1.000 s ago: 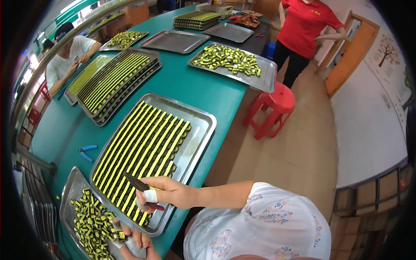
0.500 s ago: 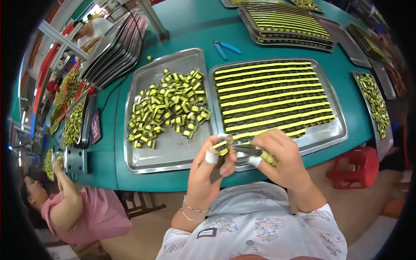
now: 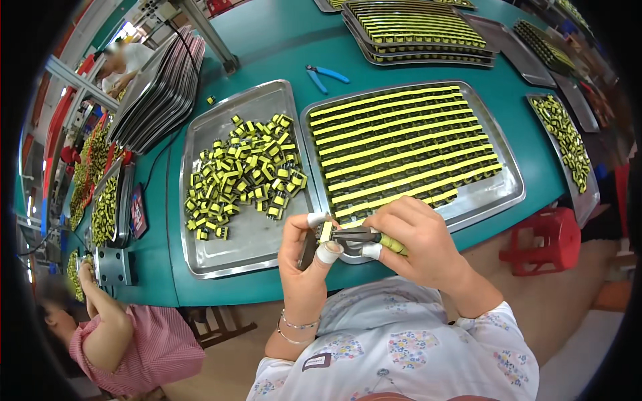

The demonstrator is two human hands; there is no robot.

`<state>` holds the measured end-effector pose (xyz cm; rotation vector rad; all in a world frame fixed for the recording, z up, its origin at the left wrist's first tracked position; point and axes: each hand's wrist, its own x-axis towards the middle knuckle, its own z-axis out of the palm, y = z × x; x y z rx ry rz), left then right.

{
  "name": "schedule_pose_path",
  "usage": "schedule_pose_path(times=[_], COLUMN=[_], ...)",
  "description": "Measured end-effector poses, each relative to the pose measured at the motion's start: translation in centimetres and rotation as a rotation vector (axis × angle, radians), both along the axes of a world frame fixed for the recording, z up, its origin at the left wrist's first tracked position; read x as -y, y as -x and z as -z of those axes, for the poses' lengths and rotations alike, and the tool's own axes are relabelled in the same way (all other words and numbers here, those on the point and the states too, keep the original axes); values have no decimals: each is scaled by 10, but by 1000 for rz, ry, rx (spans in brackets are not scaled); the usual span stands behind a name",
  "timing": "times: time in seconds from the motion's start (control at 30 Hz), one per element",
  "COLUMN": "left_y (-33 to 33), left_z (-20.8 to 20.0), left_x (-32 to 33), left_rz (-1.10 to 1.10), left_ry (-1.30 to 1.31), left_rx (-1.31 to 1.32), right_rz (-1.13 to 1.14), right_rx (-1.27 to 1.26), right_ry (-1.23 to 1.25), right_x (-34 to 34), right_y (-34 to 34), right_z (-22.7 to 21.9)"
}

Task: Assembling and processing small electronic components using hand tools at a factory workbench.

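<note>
My left hand [image 3: 302,262] pinches a small yellow-and-black transformer [image 3: 326,232] between taped fingertips, over the near edge of the trays. A dark shape shows inside that hand's grip; I cannot make out what it is. My right hand [image 3: 422,242] is wrapped round pliers [image 3: 358,235] with yellow-green handles. The plier jaws point left and meet the transformer's side; whether they grip it is too small to tell. Beyond my hands, a metal tray [image 3: 511,190] carries tight rows of such transformers. Left of it, another metal tray [image 3: 221,259] holds a loose heap of them.
Blue-handled cutters [image 3: 328,75] lie behind the trays on the green table [image 3: 257,50]. Filled trays [image 3: 428,59] are stacked at the back right. Stacked trays [image 3: 157,93] lean at the left. A red stool [image 3: 545,242] stands at the right; a person in pink [image 3: 140,341] sits left.
My left hand has turned, tilting the transformer more upright, with its thumb now in front. The plier jaws have come up against the transformer. The whole view has shifted slightly.
</note>
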<state>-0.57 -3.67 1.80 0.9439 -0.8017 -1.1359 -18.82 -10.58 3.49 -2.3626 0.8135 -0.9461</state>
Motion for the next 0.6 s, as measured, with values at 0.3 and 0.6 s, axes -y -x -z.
schedule_pose_path(times=[0.3, 0.6], left_y=[-1, 9], left_z=[-5, -4], left_x=[-4, 2], left_rz=[-124, -189], left_ry=[8, -9], left_rx=[269, 422], right_rz=[-2, 69], right_rx=[-47, -59], right_ry=[132, 142], right_x=[2, 1], right_y=[2, 11], right_z=[3, 4])
